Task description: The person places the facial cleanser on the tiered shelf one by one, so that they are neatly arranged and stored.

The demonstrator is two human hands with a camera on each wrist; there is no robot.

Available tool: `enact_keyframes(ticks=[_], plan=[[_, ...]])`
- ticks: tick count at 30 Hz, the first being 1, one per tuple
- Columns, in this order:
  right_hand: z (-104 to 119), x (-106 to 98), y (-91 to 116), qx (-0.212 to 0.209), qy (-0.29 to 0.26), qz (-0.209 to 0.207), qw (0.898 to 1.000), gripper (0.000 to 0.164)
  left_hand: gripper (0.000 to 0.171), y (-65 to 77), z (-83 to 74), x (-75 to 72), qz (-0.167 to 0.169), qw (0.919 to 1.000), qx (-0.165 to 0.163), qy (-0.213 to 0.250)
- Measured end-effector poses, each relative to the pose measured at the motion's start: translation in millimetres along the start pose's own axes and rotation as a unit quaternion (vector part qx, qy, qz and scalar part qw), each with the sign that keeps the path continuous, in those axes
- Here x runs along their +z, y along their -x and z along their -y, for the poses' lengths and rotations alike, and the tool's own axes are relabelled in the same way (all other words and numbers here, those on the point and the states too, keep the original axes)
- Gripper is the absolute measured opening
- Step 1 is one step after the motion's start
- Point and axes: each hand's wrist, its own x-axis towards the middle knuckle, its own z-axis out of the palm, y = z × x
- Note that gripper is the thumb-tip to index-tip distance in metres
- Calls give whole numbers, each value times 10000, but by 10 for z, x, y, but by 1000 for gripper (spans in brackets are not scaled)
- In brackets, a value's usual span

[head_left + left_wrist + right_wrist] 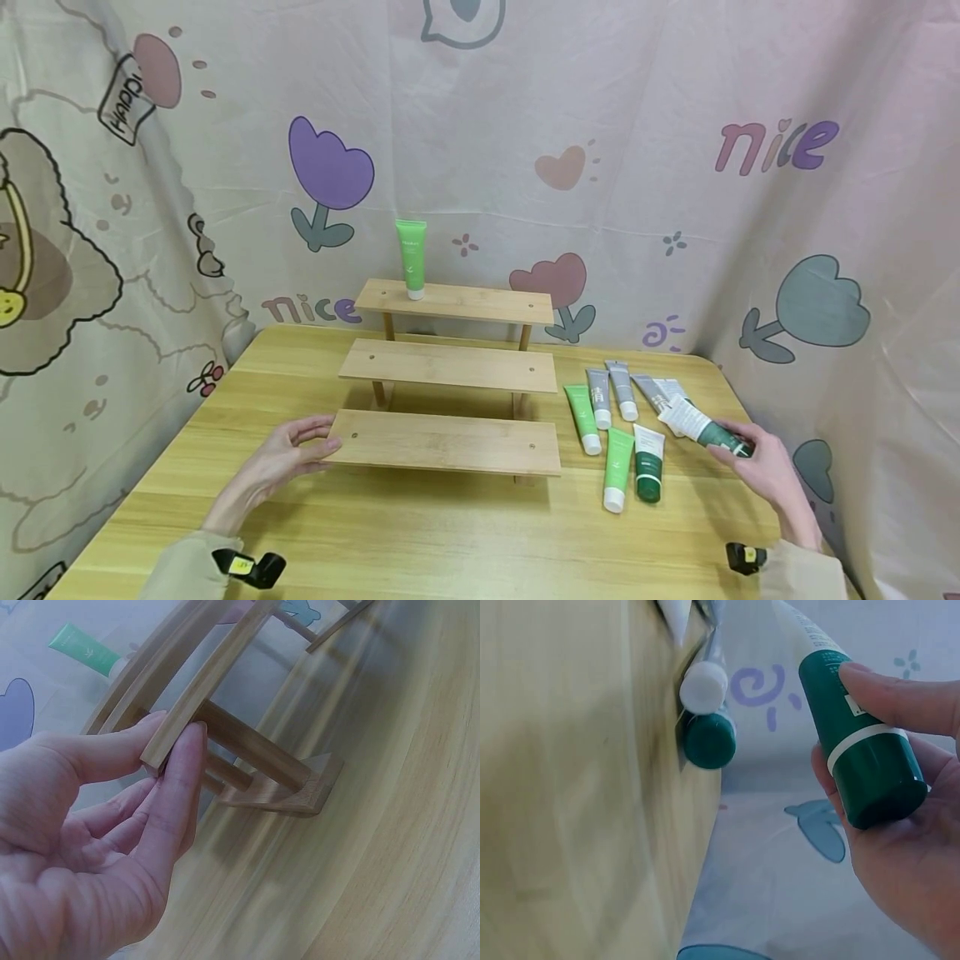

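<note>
My left hand (279, 457) pinches the left end of the lowest board of a three-tier wooden display rack (450, 442), thumb on top and fingers beneath. At the right, my right hand (767, 468) grips a white and dark-green squeeze tube (862, 739) by its capped end. In the right wrist view this tube is raised off the table, its flat end tilted away from the palm. A light-green tube (412, 254) stands cap-down on the rack's top board, left of centre.
Right of the rack lie two light-green tubes (618, 468), several grey tubes (621, 390) and another white and dark-green tube (648, 463). They rest on a wooden table (420, 542). A patterned curtain (465, 125) hangs close behind the table and along its sides.
</note>
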Motion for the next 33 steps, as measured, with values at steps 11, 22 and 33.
enact_keyframes(ticks=[11,22,33], plan=[[220,102,-136,-560,-209,-405,9974,49,71,1,-1,-10,26,10000,51,19],[412,192,-254,-1074,-688,-801,9886,41,72,9,6,3,16,10000,25,-11],[683,238,-399,-920,-1160,-617,9871,44,74,17,2,17,-28,10000,-26,45]])
